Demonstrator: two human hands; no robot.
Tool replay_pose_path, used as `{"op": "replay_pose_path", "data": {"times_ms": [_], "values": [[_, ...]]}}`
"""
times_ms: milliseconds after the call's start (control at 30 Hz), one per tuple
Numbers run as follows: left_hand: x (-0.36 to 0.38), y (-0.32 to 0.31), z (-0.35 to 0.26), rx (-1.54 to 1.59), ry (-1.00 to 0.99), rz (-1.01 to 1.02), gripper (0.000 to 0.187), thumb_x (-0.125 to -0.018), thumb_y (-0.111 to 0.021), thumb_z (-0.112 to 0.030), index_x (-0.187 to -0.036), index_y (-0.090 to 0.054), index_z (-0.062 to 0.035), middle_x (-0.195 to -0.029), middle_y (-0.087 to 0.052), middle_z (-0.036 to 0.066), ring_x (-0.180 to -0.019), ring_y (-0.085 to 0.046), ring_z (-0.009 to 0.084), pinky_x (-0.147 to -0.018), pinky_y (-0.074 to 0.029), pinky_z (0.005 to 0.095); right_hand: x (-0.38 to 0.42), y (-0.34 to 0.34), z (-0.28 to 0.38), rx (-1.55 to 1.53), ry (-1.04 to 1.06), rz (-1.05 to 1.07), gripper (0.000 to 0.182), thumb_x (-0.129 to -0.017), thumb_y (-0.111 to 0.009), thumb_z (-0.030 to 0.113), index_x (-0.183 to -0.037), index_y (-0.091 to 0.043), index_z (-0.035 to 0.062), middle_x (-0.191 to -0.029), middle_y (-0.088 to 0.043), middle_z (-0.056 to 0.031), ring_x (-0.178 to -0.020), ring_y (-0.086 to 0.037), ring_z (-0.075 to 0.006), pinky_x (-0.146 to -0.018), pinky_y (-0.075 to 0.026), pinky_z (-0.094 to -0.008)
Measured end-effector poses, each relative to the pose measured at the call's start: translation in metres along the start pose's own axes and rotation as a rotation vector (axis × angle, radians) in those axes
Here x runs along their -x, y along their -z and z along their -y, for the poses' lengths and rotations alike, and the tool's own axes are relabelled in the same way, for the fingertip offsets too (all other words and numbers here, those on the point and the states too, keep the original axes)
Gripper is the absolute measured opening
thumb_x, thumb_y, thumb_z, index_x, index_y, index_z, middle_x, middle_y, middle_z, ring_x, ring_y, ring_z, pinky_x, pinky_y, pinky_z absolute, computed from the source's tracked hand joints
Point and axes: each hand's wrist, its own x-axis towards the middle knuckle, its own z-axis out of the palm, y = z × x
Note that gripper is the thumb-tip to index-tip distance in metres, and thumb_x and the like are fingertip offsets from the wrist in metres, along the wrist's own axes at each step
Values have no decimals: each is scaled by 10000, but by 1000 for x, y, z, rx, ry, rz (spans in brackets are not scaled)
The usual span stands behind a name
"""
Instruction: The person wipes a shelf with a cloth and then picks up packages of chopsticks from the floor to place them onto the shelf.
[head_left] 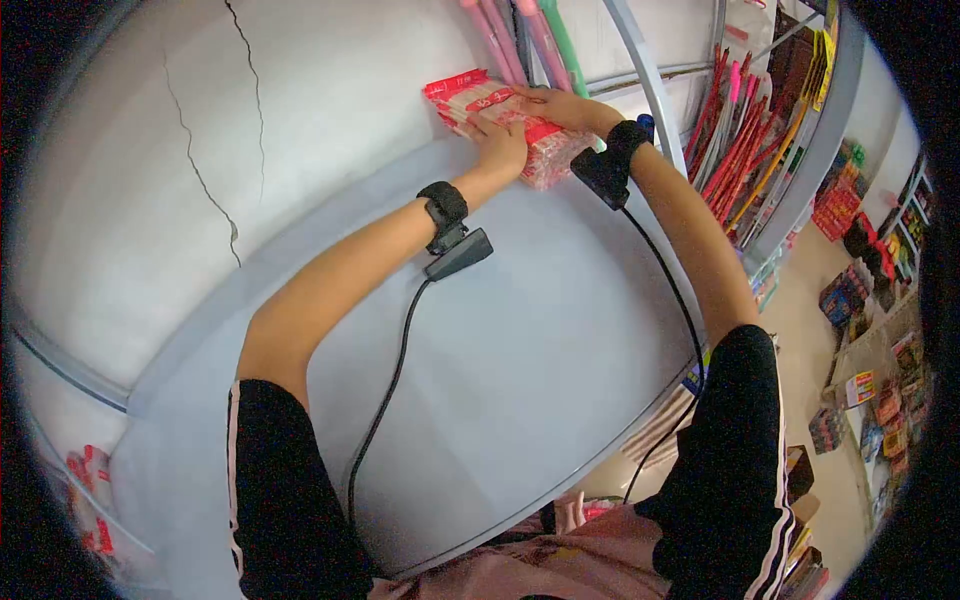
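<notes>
A red-and-clear plastic pack with pale, slim pieces inside lies at the far end of a grey shelf, against the wall. My left hand grips its near left side, fingers and thumb bent over the wrapper. From the right, my right hand reaches across the pack's far side with its fingers on the top, gripping it there; part of that hand's underside is hidden. Each wrist wears a black strap with a small black device and a cable.
Pink and green tubes stand behind the pack. A curved grey metal frame rises at the right, with red and yellow stick-like goods beyond it. Cracks mark the white wall. More red packs sit lower left; packaged goods line the right.
</notes>
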Motion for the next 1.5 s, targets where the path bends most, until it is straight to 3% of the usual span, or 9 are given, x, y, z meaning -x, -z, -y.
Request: {"op": "replay_pose_path", "data": {"times_ms": [133,200,233,433,667,733,800,1133,1500], "values": [[10,38,-29,-519,-298,261,571,-821,-437,-283,-1273,-339,52,-1264,-279,393,-1190,-253,526,-1003,-209,528,-5,2,-5,214,317,-22,668,-846,-405,560,-1332,-331,109,-1325,-382,-167,-1175,-419,-274,-987,-311,-301],[-2,37,-16,-313,-240,220,496,-810,-452,-263,-1226,-420,5,-1226,-355,361,-1155,-326,492,-985,-244,514,11,24,42,169,5,191,389,-905,-364,191,-1290,-383,135,-1339,-346,-155,-1210,-380,-269,-1022,-305,-281],[-11,33,-5,-100,-183,186,432,-799,-466,-242,-1179,-502,-41,-1189,-431,329,-1120,-400,458,-967,-280,501,13,27,49,330,-23,193,454,-908,-371,346,-1309,-350,134,-1334,-366,-137,-1181,-416,-264,-1003,-321,-287],[-31,8,28,362,-102,251,366,-896,-439,-222,-1200,-479,-24,-1219,-498,94,-1107,-450,213,-969,-318,342,-6,5,7,109,-111,-7,556,-861,-414,465,-1284,-384,106,-1236,-494,-115,-1069,-523,-273,-900,-412,-375],[-36,27,23,-57,-191,366,406,-896,-459,-254,-1256,-431,-68,-1231,-489,42,-1141,-420,157,-944,-340,327,10,21,63,570,-142,5,407,-880,-421,244,-1216,-433,14,-1132,-545,-157,-1003,-538,-308,-825,-442,-373],[-29,43,4,91,-84,405,512,-838,-456,-314,-1251,-424,-13,-1211,-483,190,-1097,-464,322,-920,-363,374,13,21,42,574,47,-150,397,-863,-440,215,-1213,-435,27,-1058,-570,-173,-957,-553,-324,-788,-451,-393],[19,72,-57,205,57,515,392,-898,-401,-293,-1233,-463,-98,-1148,-554,30,-1059,-491,156,-865,-375,379,30,21,38,576,223,-303,393,-846,-458,186,-1209,-437,40,-983,-595,-190,-910,-568,-340,-750,-459,-413],[43,88,-93,46,114,448,321,-828,-483,-208,-1080,-549,-21,-965,-578,78,-875,-563,175,-787,-463,322,193,27,186,294,167,-634,286,-829,-458,98,-1101,-481,14,-989,-566,-163,-944,-540,-318,-795,-421,-388],[267,131,-197,-246,-748,673,195,-827,-445,-96,-913,-593,-4,-889,-617,72,-850,-577,160,-741,-458,283,373,-26,388,-341,33,-817,238,-836,-509,114,-1059,-485,35,-990,-535,-136,-954,-514,-197,-840,-340,-364]]}}
